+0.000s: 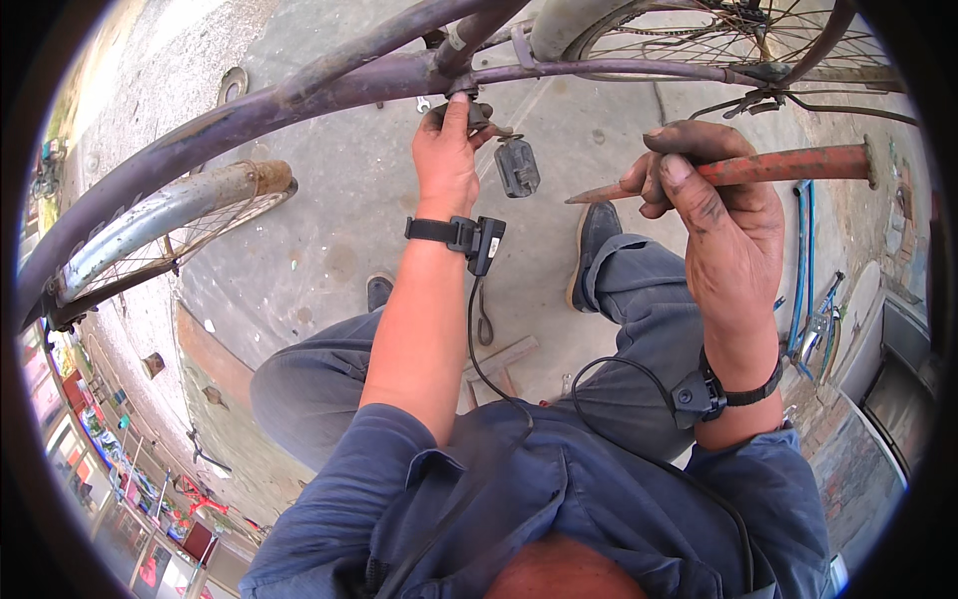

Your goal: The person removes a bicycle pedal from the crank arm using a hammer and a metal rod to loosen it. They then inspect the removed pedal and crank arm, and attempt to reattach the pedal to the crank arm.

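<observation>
A purple, worn bicycle frame (pixel 364 95) crosses in front of me. My left hand (pixel 449 160) reaches up to its lower middle, fingers closed round a dark metal crank end (pixel 480 115) just below the frame tube; part of it is hidden by the fingers. Beside that hand hangs a black pedal (pixel 517 168). Off to the right, my right hand (pixel 723 220) is closed on a long red punch (pixel 798 165). Its bare, tapered tip points left, toward the pedal but apart from it. The flared, rusty end sticks out at the right.
The front wheel's silver mudguard (pixel 170 225) is at the left, the spoked rear wheel (pixel 738 40) at the upper right. A small wrench (pixel 423 104) lies on concrete beyond my left hand. A hammer (pixel 504 359) lies between my legs. Blue tubes (pixel 801 260) lie at the right.
</observation>
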`<action>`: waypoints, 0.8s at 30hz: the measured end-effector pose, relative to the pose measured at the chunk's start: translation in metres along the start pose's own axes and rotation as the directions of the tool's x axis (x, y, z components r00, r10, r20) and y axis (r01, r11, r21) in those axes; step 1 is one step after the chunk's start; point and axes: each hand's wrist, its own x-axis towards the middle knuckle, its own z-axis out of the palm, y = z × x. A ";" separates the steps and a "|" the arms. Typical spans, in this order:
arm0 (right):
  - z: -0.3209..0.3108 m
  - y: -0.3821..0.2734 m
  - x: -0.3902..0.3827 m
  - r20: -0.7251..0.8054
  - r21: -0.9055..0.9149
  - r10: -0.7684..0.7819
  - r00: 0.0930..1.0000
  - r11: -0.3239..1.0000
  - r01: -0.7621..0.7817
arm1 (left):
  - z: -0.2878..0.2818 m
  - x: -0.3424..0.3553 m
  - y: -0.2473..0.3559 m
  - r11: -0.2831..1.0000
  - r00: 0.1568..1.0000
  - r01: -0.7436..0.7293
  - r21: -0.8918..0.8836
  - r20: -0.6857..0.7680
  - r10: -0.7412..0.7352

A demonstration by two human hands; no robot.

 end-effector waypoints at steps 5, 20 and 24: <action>0.000 0.000 -0.001 0.002 -0.008 0.000 1.000 1.000 0.001 | -0.011 0.006 -0.013 0.957 0.988 0.090 -0.275 0.146 -0.051; 0.006 0.000 0.001 0.005 -0.016 0.014 1.000 1.000 -0.014 | -0.008 0.011 -0.027 0.569 0.887 0.423 -0.705 0.449 -0.103; 0.009 -0.002 0.001 0.017 -0.043 0.017 1.000 0.999 -0.017 | -0.002 0.010 -0.029 0.490 0.874 0.446 -0.749 0.482 -0.059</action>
